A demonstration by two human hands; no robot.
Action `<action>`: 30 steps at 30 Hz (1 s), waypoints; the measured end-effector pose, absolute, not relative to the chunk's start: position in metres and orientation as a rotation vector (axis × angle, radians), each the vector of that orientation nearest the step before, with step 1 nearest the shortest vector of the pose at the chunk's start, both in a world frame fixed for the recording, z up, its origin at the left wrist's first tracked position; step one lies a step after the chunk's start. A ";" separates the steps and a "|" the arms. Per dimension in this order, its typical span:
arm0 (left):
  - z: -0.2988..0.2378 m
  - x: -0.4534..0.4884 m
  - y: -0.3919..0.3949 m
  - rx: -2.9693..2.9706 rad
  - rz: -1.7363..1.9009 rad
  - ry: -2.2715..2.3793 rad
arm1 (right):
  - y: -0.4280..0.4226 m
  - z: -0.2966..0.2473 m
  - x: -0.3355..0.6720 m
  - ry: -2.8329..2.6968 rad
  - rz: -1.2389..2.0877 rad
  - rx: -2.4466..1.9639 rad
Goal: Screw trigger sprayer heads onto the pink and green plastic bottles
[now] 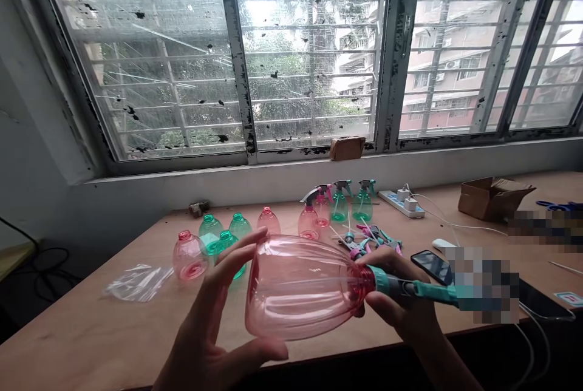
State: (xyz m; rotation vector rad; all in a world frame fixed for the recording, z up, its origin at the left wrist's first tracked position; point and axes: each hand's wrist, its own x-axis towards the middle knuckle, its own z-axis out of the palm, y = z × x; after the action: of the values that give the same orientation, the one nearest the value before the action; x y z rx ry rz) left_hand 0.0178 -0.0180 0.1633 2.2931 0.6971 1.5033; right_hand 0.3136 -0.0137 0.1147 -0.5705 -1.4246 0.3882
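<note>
Pink bottle [305,303] is held up above the table [100,336], tipped on its side, base to the left and neck to the right. Left hand [204,324] grips the base end, fingers at the upper edge, thumb at the lower. Right hand [412,309] is closed around the neck end, pinching the collar of the spray head [423,290]; far end of that head is blurred out. Head sits at the bottle mouth, its tube runs inside. Step in hand looks like fastening the head; can't tell how tight the collar is. Next move seems to call for a steady left grip while the right turns the collar, keeping it square to the neck. Behind: open bottles [189,257] on the left, loose spray heads [374,234] near the right hand, fitted bottles [363,204] by the wall.
</note>
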 end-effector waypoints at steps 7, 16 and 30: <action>0.163 0.017 -0.020 2.273 1.452 0.538 | -0.015 0.113 0.315 -1.439 0.437 -0.564; 0.166 0.020 -0.019 2.275 1.392 0.565 | -0.019 0.118 0.316 -1.454 0.514 -0.565; 0.161 0.019 -0.015 2.303 1.410 0.683 | -0.024 0.124 0.318 -1.334 0.949 -0.508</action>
State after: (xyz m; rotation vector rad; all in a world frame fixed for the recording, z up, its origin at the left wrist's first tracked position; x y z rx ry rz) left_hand 0.0191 -0.0152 0.1608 2.3031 0.6830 1.4095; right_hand 0.3183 -0.0238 0.1245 -0.5084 -1.3340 0.9492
